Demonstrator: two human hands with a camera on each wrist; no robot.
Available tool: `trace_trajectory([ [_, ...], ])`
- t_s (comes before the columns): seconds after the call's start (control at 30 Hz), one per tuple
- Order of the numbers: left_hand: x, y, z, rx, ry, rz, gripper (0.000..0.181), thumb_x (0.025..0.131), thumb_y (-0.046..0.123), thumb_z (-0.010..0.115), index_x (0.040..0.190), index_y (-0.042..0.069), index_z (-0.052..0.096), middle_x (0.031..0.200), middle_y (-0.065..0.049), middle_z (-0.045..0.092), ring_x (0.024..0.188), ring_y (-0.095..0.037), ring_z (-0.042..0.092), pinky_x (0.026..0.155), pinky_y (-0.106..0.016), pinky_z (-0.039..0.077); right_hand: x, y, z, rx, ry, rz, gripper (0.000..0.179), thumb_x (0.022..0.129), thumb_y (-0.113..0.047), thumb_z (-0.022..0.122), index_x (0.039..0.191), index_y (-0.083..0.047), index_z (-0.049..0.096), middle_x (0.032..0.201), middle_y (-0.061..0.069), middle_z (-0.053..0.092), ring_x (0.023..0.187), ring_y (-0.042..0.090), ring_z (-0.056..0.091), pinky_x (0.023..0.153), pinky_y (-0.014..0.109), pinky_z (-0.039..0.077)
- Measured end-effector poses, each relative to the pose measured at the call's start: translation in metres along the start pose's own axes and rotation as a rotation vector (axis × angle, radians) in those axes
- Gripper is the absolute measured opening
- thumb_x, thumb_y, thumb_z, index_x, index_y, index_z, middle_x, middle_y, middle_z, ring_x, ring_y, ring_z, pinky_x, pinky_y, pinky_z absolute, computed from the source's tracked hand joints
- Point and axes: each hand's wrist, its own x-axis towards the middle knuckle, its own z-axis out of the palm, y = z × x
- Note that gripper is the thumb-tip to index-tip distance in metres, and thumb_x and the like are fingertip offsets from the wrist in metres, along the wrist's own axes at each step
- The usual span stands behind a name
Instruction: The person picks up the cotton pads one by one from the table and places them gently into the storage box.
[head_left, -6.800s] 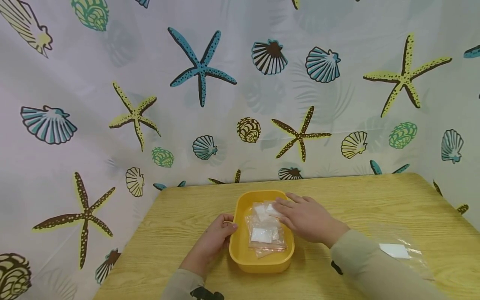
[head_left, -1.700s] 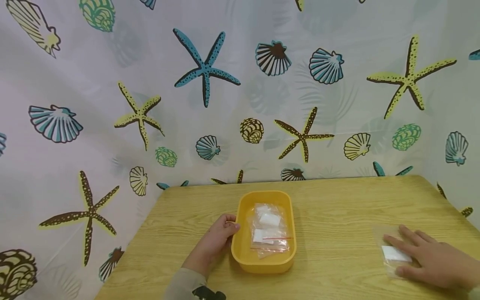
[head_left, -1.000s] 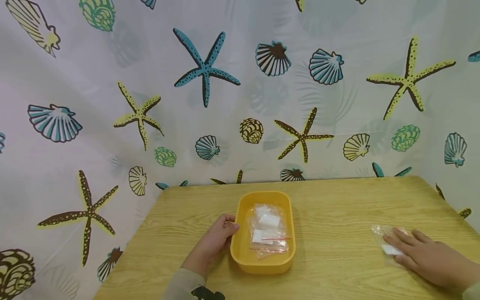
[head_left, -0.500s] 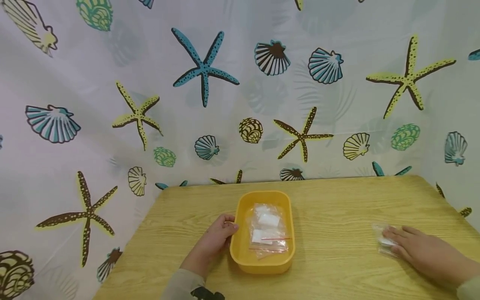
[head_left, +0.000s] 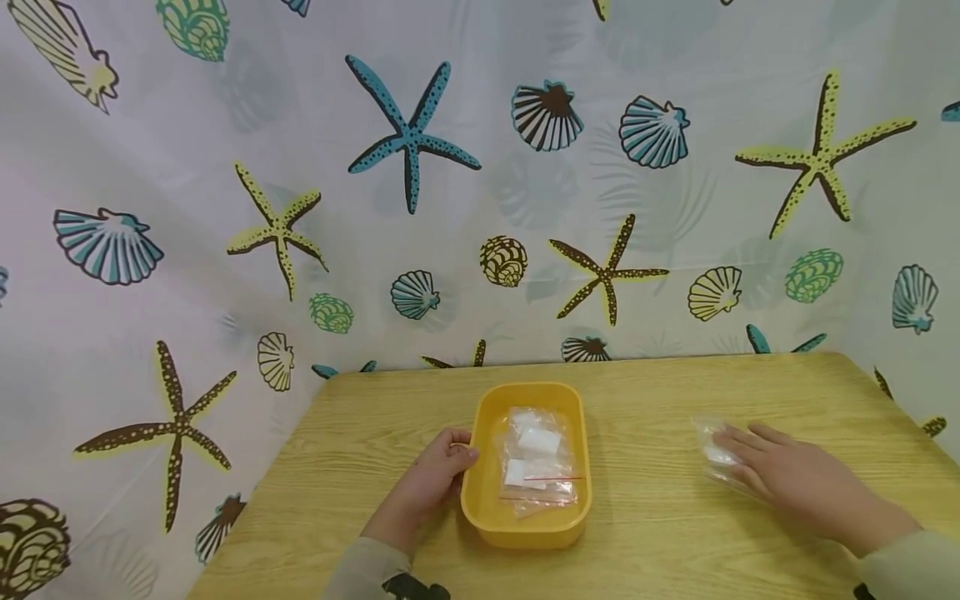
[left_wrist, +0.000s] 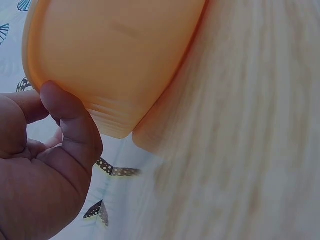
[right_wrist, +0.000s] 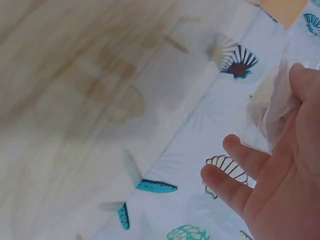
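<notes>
My left hand (head_left: 431,475) holds the left side of a yellow plastic tray (head_left: 528,540), its thumb at the rim. The left wrist view shows the thumb and a finger pinching that rim (left_wrist: 31,60). Inside the tray lie several clear zip bags (head_left: 538,442) with white contents. To the right, above the table, my right hand (head_left: 810,479) carries another zip bag (head_left: 716,454) with something white in it. From the right wrist this zip bag (right_wrist: 265,115) is seen gripped by the thumb, while two other fingers stick out free.
A wooden table (head_left: 645,517) carries the tray. Behind it and at both sides hangs a pale curtain (head_left: 465,183) printed with starfish and shells.
My right hand has gone from the tray to the bag lying at the right, gathered it up and moved it left off its spot. The left hand has stayed on the tray.
</notes>
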Motion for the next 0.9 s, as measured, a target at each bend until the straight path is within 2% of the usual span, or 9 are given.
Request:
trace_trajectory([
  [0.3,-0.001,0.003,0.002,0.035,0.009,-0.029,0.04,0.107,0.022,0.051,0.14,0.002,0.039,0.111,-0.017,0.063,0.085,-0.022,0.061,0.07,-0.03,0.052,0.019,-0.026,0.002,-0.049,0.032,-0.057,0.046,0.106,-0.037,0.051,0.147,-0.016,0.055,0.152,0.006,0.049,0.136,0.041,0.046,0.096,0.064,0.044],
  [0.53,-0.002,0.003,0.002,0.036,0.013,-0.02,0.04,0.107,0.021,0.051,0.14,0.001,0.039,0.113,-0.019,0.062,0.087,-0.023,0.061,0.072,-0.031,0.052,0.036,-0.048,0.001,-0.031,0.057,-0.091,0.046,0.107,-0.037,0.049,0.148,-0.016,0.053,0.153,0.006,0.048,0.137,0.041,0.044,0.101,0.061,0.042],
  [0.9,0.0,0.001,0.0,-0.014,-0.002,-0.003,0.041,0.107,0.019,0.051,0.14,-0.001,0.038,0.115,-0.019,0.062,0.092,-0.024,0.063,0.074,-0.033,0.054,0.066,-0.082,0.001,-0.013,0.054,-0.1,0.05,0.109,-0.042,0.042,0.152,-0.017,0.049,0.157,0.002,0.042,0.143,0.038,0.036,0.103,0.064,0.038],
])
